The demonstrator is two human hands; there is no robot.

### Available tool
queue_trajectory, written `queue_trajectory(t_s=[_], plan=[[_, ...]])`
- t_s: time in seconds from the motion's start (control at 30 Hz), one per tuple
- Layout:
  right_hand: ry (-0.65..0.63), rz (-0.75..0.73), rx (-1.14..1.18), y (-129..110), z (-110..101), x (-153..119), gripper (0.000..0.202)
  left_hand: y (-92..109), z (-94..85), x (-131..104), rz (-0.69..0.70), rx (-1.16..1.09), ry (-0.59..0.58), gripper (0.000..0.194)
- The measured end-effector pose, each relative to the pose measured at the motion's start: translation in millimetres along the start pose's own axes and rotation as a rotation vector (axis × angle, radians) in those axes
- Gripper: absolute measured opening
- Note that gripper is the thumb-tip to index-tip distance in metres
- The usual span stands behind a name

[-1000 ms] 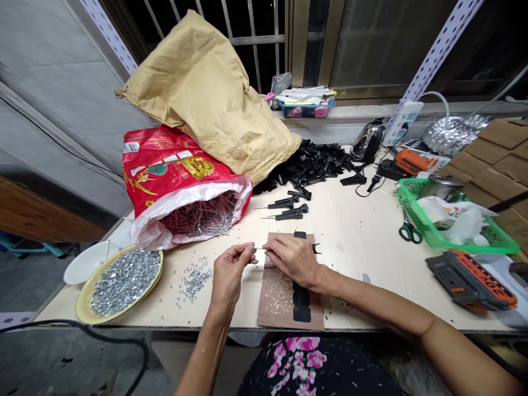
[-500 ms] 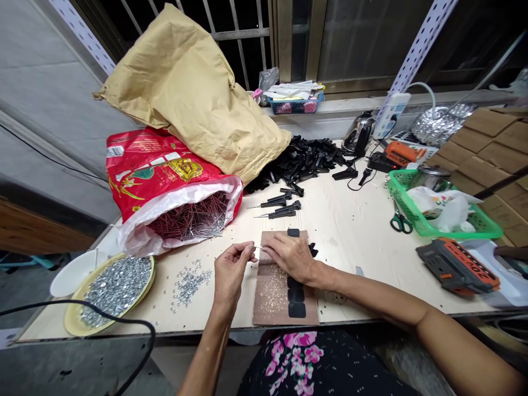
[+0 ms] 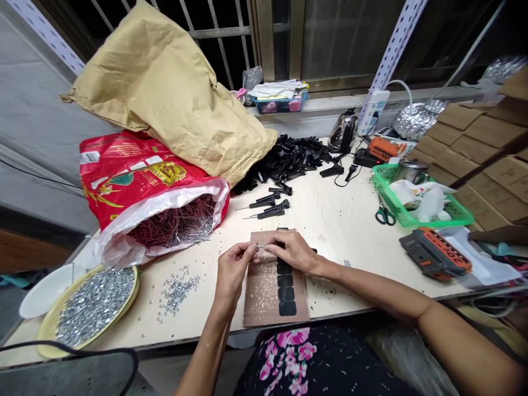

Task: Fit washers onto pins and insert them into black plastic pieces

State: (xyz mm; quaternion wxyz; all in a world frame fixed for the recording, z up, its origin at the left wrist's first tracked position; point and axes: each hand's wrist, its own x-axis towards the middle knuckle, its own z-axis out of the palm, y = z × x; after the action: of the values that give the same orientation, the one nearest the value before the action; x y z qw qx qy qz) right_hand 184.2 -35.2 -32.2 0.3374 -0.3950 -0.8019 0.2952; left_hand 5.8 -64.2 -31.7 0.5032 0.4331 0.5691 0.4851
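My left hand (image 3: 236, 272) is closed, thumb and forefinger pinching a thin metal pin (image 3: 260, 246) over the far end of a brown board (image 3: 264, 316). Just to its right, my right hand (image 3: 295, 252) is closed too, its fingertips at the pin's other end; anything inside those fingers is too small to make out. Pale specks and a column of black rounded-square pads (image 3: 286, 294) cover the board. Beyond the hands lie several black plastic pieces (image 3: 274, 210) with thin pins sticking out leftward.
Small silver washers (image 3: 177, 291) lie scattered left of the board, near a yellow bowl (image 3: 134, 291) full of them. A red bag (image 3: 119, 181) holds reddish-brown nail-like rods. Black pieces (image 3: 301, 157) are heaped behind. Scissors (image 3: 385, 216), a green basket (image 3: 421, 220) and a battery pack (image 3: 437, 254) stand right.
The camera view has shifted, so the table's contents appear further left. My right hand's fingers have bent and lifted slightly; my left hand keeps its pinch.
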Motion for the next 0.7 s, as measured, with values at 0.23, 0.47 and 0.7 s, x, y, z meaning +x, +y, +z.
queue_trajectory(t_s=[0.23,0.47,0.7], plan=[[0.011,0.049,-0.227,52.9,-40.7,-19.3,0.018,-26.3,15.3,5.4,0.059,0.239,-0.018,0.052],[-0.048,-0.054,-0.419,86.0,-38.5,-12.9,0.023,-43.8,19.5,-0.6,0.204,0.530,0.143,0.049],[-0.306,-0.467,-0.370,71.4,-22.9,-58.0,0.032,-46.3,24.1,-3.4,0.225,0.571,0.188,0.044]])
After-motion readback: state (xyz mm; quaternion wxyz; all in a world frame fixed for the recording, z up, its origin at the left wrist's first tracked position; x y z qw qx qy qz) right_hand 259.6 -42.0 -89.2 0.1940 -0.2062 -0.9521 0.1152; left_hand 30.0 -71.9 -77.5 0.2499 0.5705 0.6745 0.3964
